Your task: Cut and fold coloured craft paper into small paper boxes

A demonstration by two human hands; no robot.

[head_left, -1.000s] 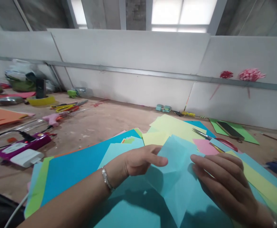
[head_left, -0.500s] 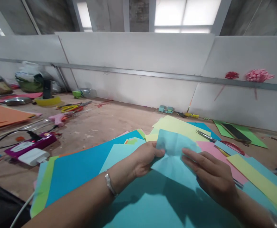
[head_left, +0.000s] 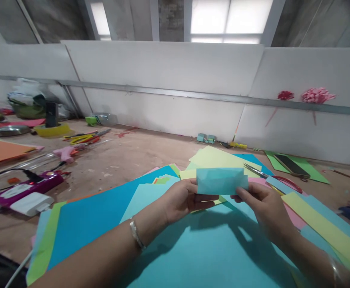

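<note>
A light blue piece of paper (head_left: 219, 181), folded over into a narrow rectangle, is held between both hands above the sheets. My left hand (head_left: 188, 198) supports its left end, with the fingers stretched behind and below it and the thumb hidden. At the lower right corner, my right hand (head_left: 263, 202) pinches the paper between thumb and fingers. Beneath both hands lies a large light blue sheet (head_left: 205, 248), with their shadows across it. Scissors (head_left: 260, 171) with red handles lie on coloured paper beyond my right hand.
Coloured sheets (head_left: 93, 216) spread under my left arm. Left of them are a purple power strip (head_left: 39, 186) with a white plug, a pink glue gun (head_left: 68, 152) and yellow-handled tools (head_left: 83, 138). A phone (head_left: 291, 165) rests on green paper at right. A white board (head_left: 163, 108) stands behind.
The creased paper, opened out earlier, is now folded over into a narrow rectangle. My right hand has moved to its lower right corner, and the view has shifted slightly right.
</note>
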